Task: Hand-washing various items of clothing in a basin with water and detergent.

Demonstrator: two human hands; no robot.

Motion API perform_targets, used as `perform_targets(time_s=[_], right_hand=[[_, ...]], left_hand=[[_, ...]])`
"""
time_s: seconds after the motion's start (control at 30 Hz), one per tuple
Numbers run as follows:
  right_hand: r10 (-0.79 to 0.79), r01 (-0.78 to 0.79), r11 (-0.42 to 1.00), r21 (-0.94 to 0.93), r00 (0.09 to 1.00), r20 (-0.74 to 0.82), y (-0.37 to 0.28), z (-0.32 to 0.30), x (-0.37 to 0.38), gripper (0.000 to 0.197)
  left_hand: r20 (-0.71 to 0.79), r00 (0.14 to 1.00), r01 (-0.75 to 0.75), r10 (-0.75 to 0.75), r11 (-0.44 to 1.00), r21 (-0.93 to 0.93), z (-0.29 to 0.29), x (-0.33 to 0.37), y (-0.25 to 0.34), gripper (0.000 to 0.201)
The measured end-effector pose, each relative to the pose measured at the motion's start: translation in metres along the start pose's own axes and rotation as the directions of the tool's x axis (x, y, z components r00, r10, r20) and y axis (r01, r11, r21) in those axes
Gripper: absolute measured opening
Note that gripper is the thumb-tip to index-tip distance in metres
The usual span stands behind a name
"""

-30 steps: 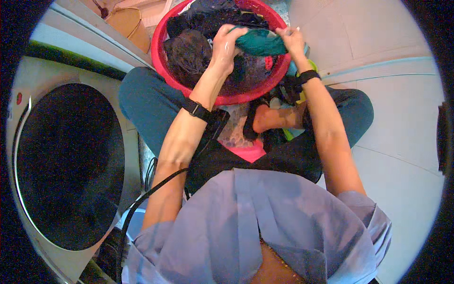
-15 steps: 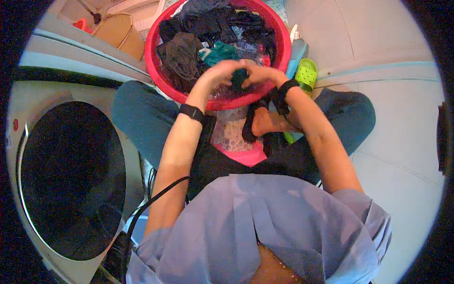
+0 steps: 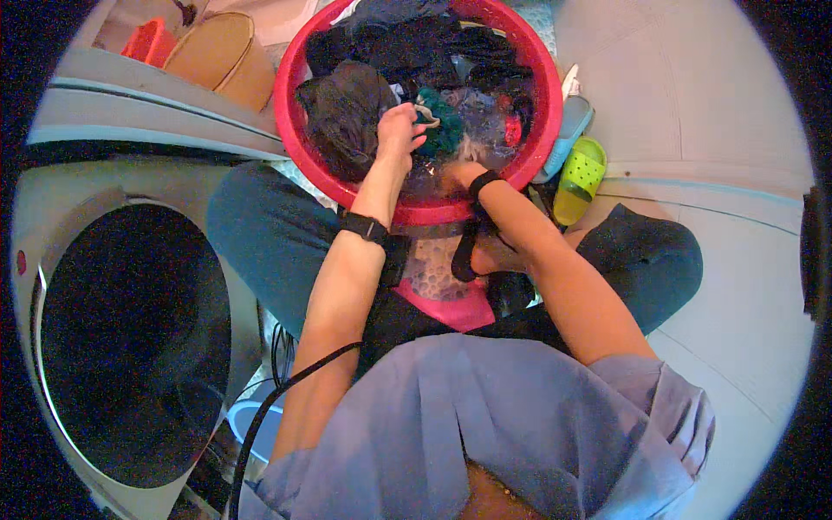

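A round red basin stands between my knees, full of wet clothes in water. My left hand is over its near part, fingers closed on the pale edge of a teal garment. To the right of it my right hand dips into the water by the near rim, and its fingers are hidden below the surface. A dark grey-brown garment bulges up at the left. Black clothes fill the far side, and a small red piece shows at the right.
To my left is a machine with a round dark door. A lime-green clog and a blue slipper lie right of the basin. Beyond a ledge stands a tan bin. A black cable crosses my left arm.
My hands were close together above a dark teal bunch. Now they are apart: the left is on the teal garment, while the right has gone down into the water. The view has shifted slightly.
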State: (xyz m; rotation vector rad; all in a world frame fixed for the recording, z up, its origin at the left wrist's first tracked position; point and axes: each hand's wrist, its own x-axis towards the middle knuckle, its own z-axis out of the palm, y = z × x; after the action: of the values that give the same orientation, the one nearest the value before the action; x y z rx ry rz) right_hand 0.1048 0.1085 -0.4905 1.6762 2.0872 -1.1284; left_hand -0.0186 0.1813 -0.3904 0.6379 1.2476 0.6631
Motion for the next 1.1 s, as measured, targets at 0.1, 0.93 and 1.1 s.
perform_targets(time_s=[0.1, 0.93, 1.1], right_hand=[[0.011, -0.009, 1.000, -0.020, 0.993, 0.116, 0.002, -0.023, -0.003, 0.030], [-0.063, 0.568, 0.762, 0.312, 0.544, -0.837, -0.131, -0.123, -0.094, 0.025], [0.171, 0.196, 0.911, 0.362, 0.621, -0.765, -0.071, -0.124, -0.079, 0.030]], left_hand=[[0.031, 0.999, 0.034, -0.035, 0.998, 0.048, -0.004, 0.009, -0.005, 0.027], [0.540, 0.842, 0.327, 0.012, 0.784, -0.528, -0.019, 0.045, -0.039, 0.050], [0.305, 0.943, 0.291, -0.137, 0.783, -0.550, 0.013, 0.023, -0.048, 0.033]])
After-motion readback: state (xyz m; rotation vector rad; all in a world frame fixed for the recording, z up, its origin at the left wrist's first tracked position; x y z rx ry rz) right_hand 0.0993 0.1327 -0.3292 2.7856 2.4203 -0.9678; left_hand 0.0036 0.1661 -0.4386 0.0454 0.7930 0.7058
